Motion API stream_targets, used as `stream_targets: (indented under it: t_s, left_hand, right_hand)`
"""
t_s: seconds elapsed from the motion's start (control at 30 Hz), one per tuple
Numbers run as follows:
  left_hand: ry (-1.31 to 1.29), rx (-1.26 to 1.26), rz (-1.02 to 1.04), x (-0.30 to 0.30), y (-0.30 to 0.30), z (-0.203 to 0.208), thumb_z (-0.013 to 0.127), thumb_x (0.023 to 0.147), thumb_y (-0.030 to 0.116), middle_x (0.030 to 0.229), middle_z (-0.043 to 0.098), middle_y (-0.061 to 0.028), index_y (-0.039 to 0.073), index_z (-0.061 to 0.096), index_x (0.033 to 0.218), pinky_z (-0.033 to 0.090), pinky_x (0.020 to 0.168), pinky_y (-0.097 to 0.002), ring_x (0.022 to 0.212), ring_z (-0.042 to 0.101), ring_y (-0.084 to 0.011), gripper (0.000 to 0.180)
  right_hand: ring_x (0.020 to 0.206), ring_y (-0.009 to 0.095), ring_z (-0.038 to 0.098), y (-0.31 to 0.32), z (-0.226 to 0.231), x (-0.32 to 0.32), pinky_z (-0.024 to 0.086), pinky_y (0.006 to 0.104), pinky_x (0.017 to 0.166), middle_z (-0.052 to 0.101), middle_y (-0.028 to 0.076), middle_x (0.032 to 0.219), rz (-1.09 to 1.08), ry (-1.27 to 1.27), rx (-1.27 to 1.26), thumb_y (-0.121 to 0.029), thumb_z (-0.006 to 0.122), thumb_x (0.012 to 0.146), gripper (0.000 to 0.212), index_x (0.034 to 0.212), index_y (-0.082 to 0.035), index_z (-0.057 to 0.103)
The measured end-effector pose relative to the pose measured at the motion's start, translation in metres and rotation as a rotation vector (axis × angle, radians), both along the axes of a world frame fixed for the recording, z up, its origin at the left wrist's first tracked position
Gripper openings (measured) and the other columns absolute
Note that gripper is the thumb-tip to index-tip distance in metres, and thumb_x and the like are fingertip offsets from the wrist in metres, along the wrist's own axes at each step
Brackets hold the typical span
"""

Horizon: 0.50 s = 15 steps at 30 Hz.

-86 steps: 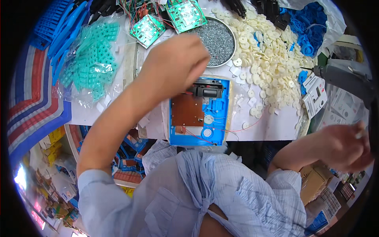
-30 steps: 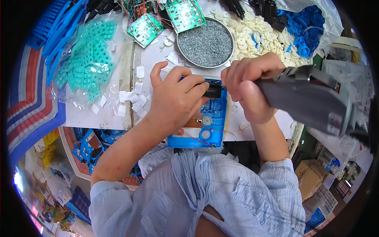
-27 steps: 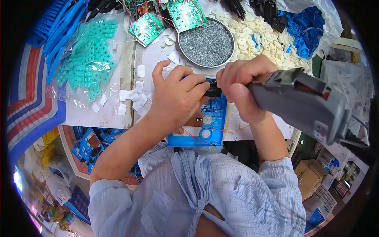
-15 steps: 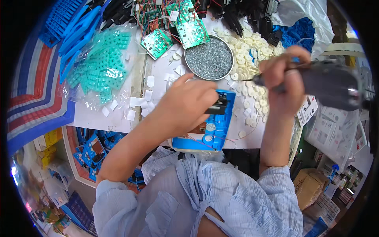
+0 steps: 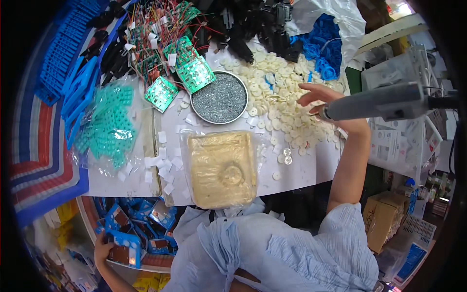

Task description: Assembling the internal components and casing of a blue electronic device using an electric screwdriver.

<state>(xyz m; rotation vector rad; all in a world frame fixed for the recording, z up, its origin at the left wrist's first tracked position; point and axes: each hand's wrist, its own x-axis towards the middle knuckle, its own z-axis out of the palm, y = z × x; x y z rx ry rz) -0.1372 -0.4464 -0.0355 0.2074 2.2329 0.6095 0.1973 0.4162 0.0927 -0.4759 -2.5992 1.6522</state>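
Note:
At the lower left, my left hand (image 5: 102, 247) grips the edge of a blue plastic housing (image 5: 132, 247) with a brown board inside. It is over a bin (image 5: 92, 214) of similar blue housings beside the table. My right hand (image 5: 335, 104) is raised at the right with its fingers stretched apart. A grey electric screwdriver (image 5: 377, 101) lies across the view in front of that hand and hides part of the palm. On the table before me sits a tan, plastic-wrapped square pad (image 5: 219, 168) with a round bump.
A round dish (image 5: 219, 97) of small screws stands beyond the pad. White plastic discs (image 5: 277, 87) are heaped to its right, green circuit boards (image 5: 194, 73) with wires to its left. Further left is a bag of turquoise parts (image 5: 109, 124); blue pieces (image 5: 321, 46) lie far right.
The blue housing has left the pad, and my left hand has moved down-left to the bin. My right hand's fingers have opened from the screwdriver. The view has shifted.

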Motion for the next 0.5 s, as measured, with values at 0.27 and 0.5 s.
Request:
stream_targets:
  t_s: [0.27,0.5]
  left_hand:
    - [-0.062,0.231,0.949,0.053,-0.09,-0.167,0.066,0.095,0.036,0.086,0.067,-0.0105,0.004,0.065,0.113,0.052,0.062,-0.0362,0.078,0.068,-0.0228,0.037]
    - [0.148,-0.198,0.058,0.022,0.024,-0.142,0.069,0.093,0.032,0.092,0.075,-0.0193,-0.001,0.072,0.112,0.055,0.079,-0.0413,0.086,0.072,-0.0293,0.039]
  right_hand:
    - [0.098,0.033,0.069,0.123,-0.063,-0.053,0.055,0.0424,0.086,0.071,0.017,0.113,-0.402,0.007,1.024,-0.016,0.064,0.091,0.036,0.126,-0.007,0.067]
    - [0.097,0.042,0.069,0.177,-0.086,-0.08,0.053,0.0522,0.083,0.074,0.018,0.102,-0.581,-0.358,1.282,-0.033,0.063,0.094,0.033,0.113,-0.009,0.074]
